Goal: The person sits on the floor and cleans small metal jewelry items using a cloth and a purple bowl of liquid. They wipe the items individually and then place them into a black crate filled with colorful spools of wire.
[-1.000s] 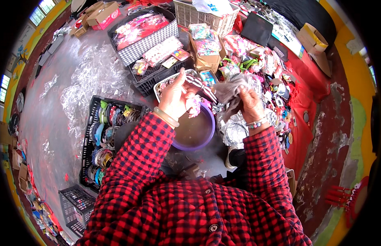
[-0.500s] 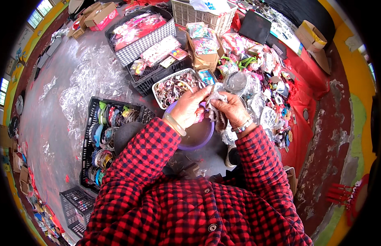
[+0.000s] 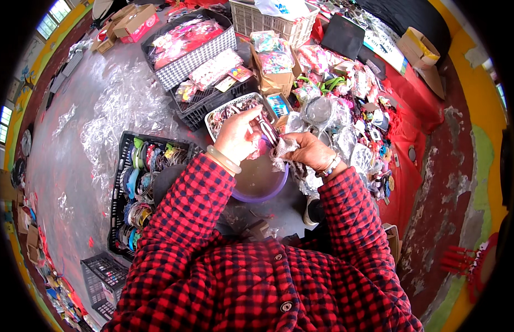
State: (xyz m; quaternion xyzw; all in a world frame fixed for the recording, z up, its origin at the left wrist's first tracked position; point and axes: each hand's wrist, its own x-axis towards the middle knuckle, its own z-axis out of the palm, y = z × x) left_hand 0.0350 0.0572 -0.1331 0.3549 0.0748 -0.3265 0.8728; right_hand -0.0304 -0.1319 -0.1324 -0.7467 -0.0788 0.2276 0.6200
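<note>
My left hand (image 3: pixel 236 135) is closed on a narrow dark brown piece with pale stripes (image 3: pixel 266 127), which looks like a hair accessory. Its exact kind is hard to make out. My right hand (image 3: pixel 312 152) pinches a crumpled greyish cloth (image 3: pixel 283 150) against the lower end of that piece. Both hands are above a purple basin (image 3: pixel 261 198) with murky water in it. Something pink shows beside the left fingers, partly hidden. Just beyond the hands stands a white basket (image 3: pixel 211 123) of mixed hair bands.
A black crate (image 3: pixel 120 191) of colourful headbands stands at left. Patterned and black crates (image 3: pixel 196 58) with packets are farther off, near a cardboard box (image 3: pixel 276 83). Plastic-wrapped goods (image 3: pixel 345 124) pile up at right on red cloth. Clear plastic sheeting (image 3: pixel 121 105) covers part of the floor.
My hands have drawn apart. The left moved slightly left, exposing the striped piece; the right shifted slightly down with the cloth, uncovering more of the basin's water.
</note>
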